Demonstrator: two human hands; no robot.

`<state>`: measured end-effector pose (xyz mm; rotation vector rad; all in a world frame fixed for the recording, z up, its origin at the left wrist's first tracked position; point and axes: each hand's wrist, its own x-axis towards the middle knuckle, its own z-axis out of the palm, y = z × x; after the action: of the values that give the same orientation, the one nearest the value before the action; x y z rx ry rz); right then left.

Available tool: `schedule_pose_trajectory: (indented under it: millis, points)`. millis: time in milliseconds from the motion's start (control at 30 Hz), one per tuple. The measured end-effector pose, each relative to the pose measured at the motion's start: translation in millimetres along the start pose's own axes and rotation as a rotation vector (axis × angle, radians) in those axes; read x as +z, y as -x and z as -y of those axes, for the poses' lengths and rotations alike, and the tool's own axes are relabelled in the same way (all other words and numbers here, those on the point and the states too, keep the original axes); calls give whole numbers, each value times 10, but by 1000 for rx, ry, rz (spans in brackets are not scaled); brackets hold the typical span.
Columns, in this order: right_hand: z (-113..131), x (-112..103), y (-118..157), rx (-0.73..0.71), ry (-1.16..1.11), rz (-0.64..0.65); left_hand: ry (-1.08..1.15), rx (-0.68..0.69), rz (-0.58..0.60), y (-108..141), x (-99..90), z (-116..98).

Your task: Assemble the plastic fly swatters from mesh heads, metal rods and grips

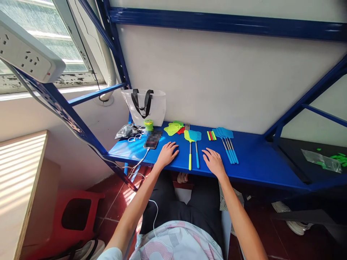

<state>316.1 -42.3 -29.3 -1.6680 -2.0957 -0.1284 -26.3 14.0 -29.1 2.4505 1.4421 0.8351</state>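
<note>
My left hand (168,153) lies flat on the blue shelf (257,159), fingers stretched out, holding nothing. To the right, my right hand (213,161) also rests there with fingers apart and nothing in them. Between the two lie a yellow fly swatter (190,153) and a blue fly swatter (197,150), side by side, heads away from me. Beyond my left hand are loose yellow-green swatter heads (172,129), a red swatter head (181,130) and thin metal rods (187,127). Several blue fly swatters (227,144) lie together right of my right hand, near short coloured handles (211,135).
Left on the shelf are a phone (154,140) with a white cable, a green tub (148,125), scissors (131,139), a grey plastic bag (126,131) and a white tote bag (146,104). Blue frame posts (81,126) flank it. A power strip (29,50) hangs upper left.
</note>
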Motion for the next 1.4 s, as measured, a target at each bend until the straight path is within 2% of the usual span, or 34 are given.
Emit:
schedule_pose_trajectory:
  millis: [300, 667, 933, 1400]
  points:
    - [-20, 30, 2, -1, -16, -11, -12, -2, 0, -2, 21, 19]
    - [-9, 1, -8, 36, -26, 53, -26, -1, 7, -3, 23, 17]
    - [-13, 14, -6, 8, -4, 14, -30, 8, -17, 1, 46, 28]
    - [-1, 4, -7, 25, 5, 36, -81, 3, 21, 4, -14, -8]
